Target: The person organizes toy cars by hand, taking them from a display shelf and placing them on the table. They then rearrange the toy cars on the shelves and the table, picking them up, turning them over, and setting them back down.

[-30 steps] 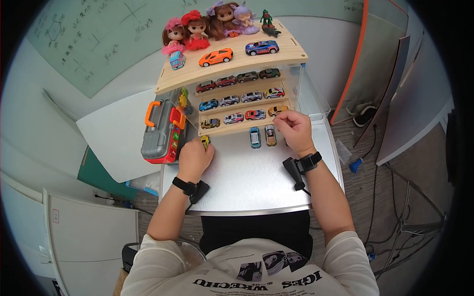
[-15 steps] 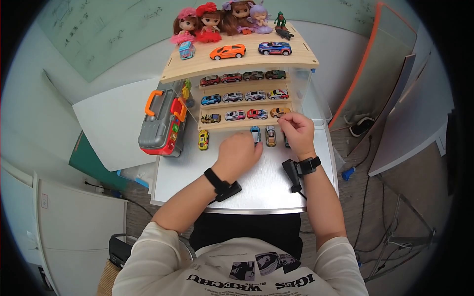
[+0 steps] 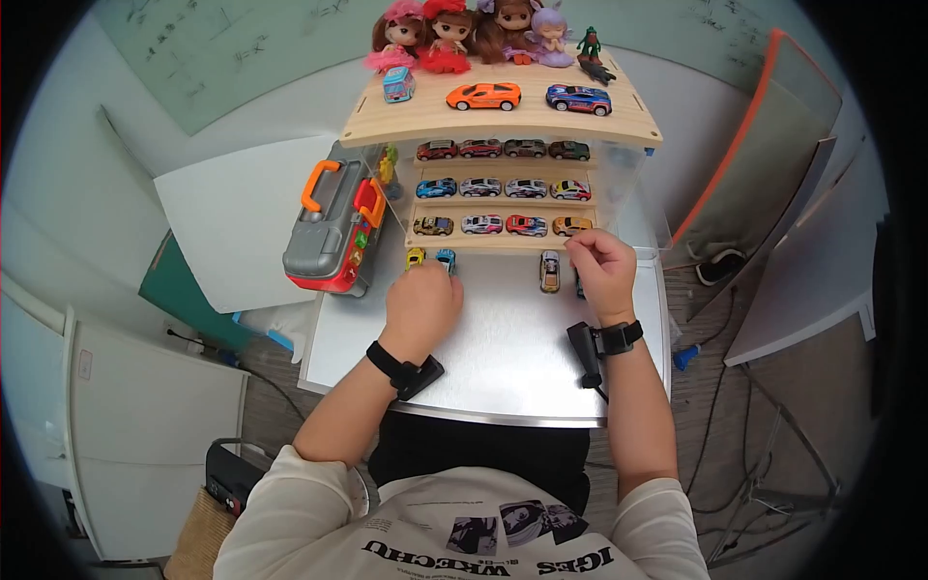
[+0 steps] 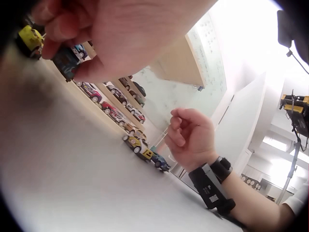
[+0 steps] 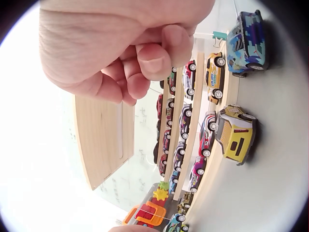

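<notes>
My left hand [image 3: 423,304] pinches a small blue car [image 3: 446,259], dark in the left wrist view [image 4: 65,63], between thumb and fingers. Just left of it stands a yellow car [image 3: 416,257] on the metal table. My right hand [image 3: 604,275] hovers by the rack's lower right corner, fingers loosely curled, holding nothing. Near it are a yellow-and-white car [image 3: 550,272] and a blue-green camouflage car [image 5: 247,43], the latter mostly hidden by the hand in the head view.
Behind the hands, a wooden rack [image 3: 503,244] holds rows of toy cars, with dolls [image 3: 447,39], an orange car [image 3: 483,96] and a blue car [image 3: 579,100] on its top board. A grey toolbox [image 3: 331,227] stands left; the table's front edge [image 3: 483,418] is near me.
My left hand took hold of the blue car, which stood beside the yellow-and-white one, and moved it left beside the yellow car. My right hand has stayed near the rack's corner.
</notes>
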`<state>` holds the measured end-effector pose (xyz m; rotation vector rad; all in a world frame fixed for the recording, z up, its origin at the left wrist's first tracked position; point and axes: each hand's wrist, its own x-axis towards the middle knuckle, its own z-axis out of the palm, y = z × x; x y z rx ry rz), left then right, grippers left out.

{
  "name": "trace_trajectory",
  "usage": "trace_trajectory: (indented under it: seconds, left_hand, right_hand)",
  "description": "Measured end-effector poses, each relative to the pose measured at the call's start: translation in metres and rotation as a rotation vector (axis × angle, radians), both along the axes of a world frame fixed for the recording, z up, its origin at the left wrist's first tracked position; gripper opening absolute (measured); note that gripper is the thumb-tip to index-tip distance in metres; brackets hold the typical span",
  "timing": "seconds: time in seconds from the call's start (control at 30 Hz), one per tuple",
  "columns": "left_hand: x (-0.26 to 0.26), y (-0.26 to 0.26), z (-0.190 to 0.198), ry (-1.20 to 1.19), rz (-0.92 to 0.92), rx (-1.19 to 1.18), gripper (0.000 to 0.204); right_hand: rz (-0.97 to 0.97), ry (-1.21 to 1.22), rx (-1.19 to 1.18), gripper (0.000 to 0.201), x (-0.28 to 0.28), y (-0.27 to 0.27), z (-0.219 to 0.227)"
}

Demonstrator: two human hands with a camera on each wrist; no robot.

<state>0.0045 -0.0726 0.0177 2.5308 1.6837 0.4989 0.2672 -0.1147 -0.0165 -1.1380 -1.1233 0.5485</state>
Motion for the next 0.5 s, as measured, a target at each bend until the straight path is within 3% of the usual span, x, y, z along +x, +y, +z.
trace_trajectory:
  seconds: [0.5]
  left_hand:
    - [-0.005, 0.011, -0.007, 0.0, 0.03, -0.011, 0.035]
  right_hand:
    - [-0.012, 0.016, -0.028, 0.004, 0.001, 0.0, 0.0]
